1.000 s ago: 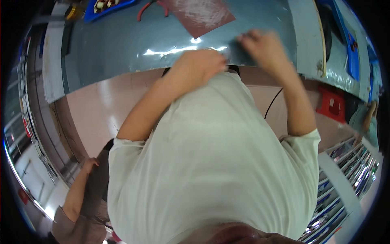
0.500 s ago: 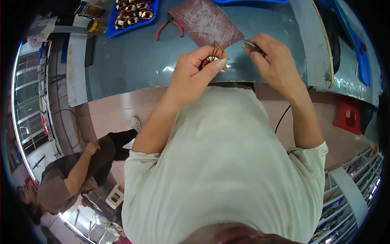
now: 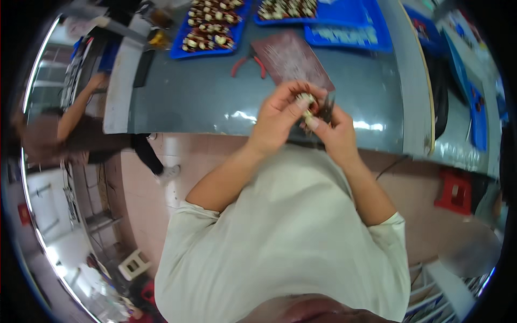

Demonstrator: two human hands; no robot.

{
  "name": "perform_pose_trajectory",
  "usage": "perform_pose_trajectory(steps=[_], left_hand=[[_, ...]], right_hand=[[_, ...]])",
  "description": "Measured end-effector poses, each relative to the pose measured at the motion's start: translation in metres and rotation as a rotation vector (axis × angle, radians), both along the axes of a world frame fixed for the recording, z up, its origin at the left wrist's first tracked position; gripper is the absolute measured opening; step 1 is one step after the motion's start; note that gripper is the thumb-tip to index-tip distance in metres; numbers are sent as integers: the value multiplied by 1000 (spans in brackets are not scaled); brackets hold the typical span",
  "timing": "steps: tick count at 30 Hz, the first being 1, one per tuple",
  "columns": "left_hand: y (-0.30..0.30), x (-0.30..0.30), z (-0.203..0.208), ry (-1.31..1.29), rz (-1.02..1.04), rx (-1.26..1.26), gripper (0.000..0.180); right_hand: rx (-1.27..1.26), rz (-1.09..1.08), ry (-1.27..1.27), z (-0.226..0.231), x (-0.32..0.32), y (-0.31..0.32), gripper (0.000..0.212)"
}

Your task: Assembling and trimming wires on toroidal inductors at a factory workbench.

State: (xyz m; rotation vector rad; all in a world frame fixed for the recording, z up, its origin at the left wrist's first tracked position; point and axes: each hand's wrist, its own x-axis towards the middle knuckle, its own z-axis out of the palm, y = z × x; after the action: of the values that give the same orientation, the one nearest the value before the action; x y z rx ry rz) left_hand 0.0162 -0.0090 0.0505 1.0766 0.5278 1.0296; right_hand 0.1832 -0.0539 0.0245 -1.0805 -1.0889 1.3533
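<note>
Between my two hands is a ring-shaped wire coil [image 3: 308, 102], wound in reddish-brown wire with a pale core. My left hand [image 3: 280, 116] is closed on its left side, thumb on top. My right hand [image 3: 339, 132] is closed too, its thumb and finger pressed to the coil's near right side. A dark, slim metal tool [image 3: 327, 106] juts up from the right hand; blur hides its exact kind. Just beyond the hands lies a brown mat [image 3: 291, 56] strewn with thin clear slivers. Red-handled pliers [image 3: 249, 64] rest at the mat's left.
A blue tray [image 3: 203, 53] full of similar coils stands at the back left. Another blue tray [image 3: 264, 22] of coils is beside it, and a blue tray [image 3: 350, 47] with pale pieces sits to the right. At far left a person [image 3: 54, 134] reaches toward the bench.
My right hand has come left, bringing the tool to the coil, and now touches it. The view has tilted, showing more of the trays. The other person has moved nearer the bench.
</note>
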Motion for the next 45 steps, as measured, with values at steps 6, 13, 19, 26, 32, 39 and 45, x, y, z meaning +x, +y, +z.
perform_pose_trajectory(steps=[6,13,19,26,32,39,45], left_hand=[[0,-1,-6,-5,93,-160,30],[2,-33,11,75,-72,-106,32],[7,-36,6,119,-17,-15,30],[0,-31,-2,164,34,-1,28],[15,-16,-5,341,345,93,25],[32,11,19,-19,285,-14,23],[36,14,12,-9,240,-42,18]], right_hand=[[189,-133,37,12,-25,19,31],[226,134,-124,19,-11,16,25],[204,181,-74,10,-15,19,27],[175,132,-99,15,-20,15,26],[276,-46,-370,28,-24,31,30],[267,-154,-208,35,-11,44,22],[84,-61,-41,17,2,45,25]])
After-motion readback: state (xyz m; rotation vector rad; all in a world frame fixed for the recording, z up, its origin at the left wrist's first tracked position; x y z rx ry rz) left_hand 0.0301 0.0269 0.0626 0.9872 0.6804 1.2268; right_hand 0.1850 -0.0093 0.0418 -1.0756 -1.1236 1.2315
